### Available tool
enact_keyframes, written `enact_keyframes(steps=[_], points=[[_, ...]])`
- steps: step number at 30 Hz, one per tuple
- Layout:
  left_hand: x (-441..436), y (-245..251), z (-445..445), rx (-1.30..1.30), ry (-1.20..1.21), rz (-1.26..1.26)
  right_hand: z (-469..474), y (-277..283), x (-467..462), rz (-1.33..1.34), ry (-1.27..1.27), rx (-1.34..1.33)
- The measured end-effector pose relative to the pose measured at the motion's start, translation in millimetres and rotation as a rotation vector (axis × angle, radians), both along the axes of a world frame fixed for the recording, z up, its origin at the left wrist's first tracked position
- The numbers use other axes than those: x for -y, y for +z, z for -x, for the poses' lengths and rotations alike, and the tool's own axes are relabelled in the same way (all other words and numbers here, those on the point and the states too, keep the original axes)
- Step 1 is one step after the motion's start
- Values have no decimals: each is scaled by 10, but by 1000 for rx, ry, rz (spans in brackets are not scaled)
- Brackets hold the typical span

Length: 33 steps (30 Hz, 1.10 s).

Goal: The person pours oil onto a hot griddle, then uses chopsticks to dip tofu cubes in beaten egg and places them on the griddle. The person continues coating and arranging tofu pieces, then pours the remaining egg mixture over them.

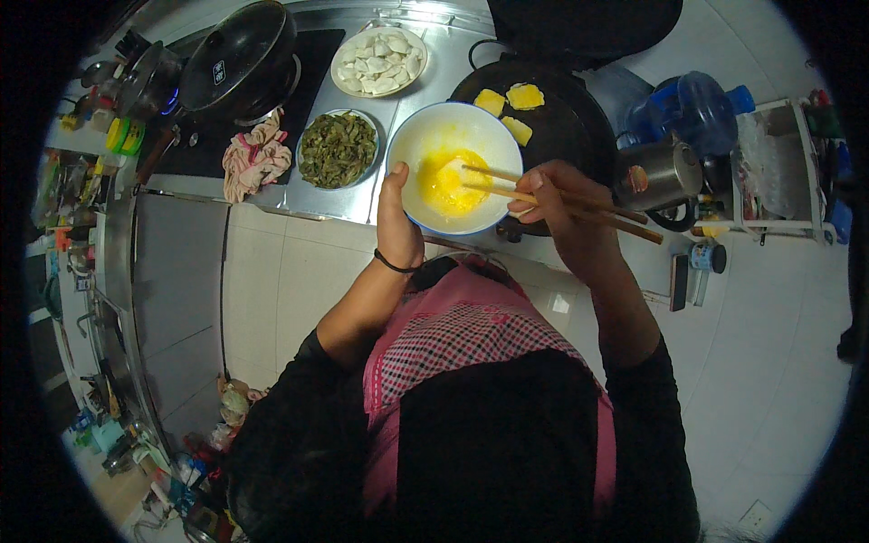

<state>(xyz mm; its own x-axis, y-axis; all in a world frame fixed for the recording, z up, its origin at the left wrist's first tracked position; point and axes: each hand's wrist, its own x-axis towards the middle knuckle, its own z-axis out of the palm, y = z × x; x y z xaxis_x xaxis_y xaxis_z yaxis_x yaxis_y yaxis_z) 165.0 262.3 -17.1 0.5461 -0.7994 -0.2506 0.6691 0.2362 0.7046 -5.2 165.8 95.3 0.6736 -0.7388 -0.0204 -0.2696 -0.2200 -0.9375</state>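
My left hand (400, 224) grips the rim of a white bowl (414, 136) with a blue edge, thumb over its near left side. Yellow beaten egg (438, 193) coats the bottom, with a pale piece (453, 178) of food lying in it. In my right hand (560, 210) is a pair of wooden chopsticks (499, 192), their tips at the pale piece. Behind the bowl, a round black electric griddle (563, 142) with its lid raised carries three yellow egg-coated pieces (525, 97). Part of the griddle is hidden by the bowl and my right hand.
A plate of white pieces (380, 64) and a bowl of dark green leaves (338, 149) stand left. Further left are a crumpled cloth (256, 157), a lidded wok (234, 61) and a pot (146, 85) over a blue flame. Rightward stand a metal kettle (655, 178) and a water jug (706, 112).
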Motion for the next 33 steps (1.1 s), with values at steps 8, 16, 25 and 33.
enact_keyframes(steps=[8, 16, 25, 33], points=[[-20, 19, 43, -33, -22, 23, -15, -77, -41, 152, 150, 14], [-58, 62, 83, 22, 4, 48, 129, 63, -206, -17, 7, 76], [-116, 92, 108, 8, -12, 21, 35, -193, -396, 345, 143, -64], [-167, 90, 121, 3, 0, 13, 175, 11, -462, 218, 178, -241]])
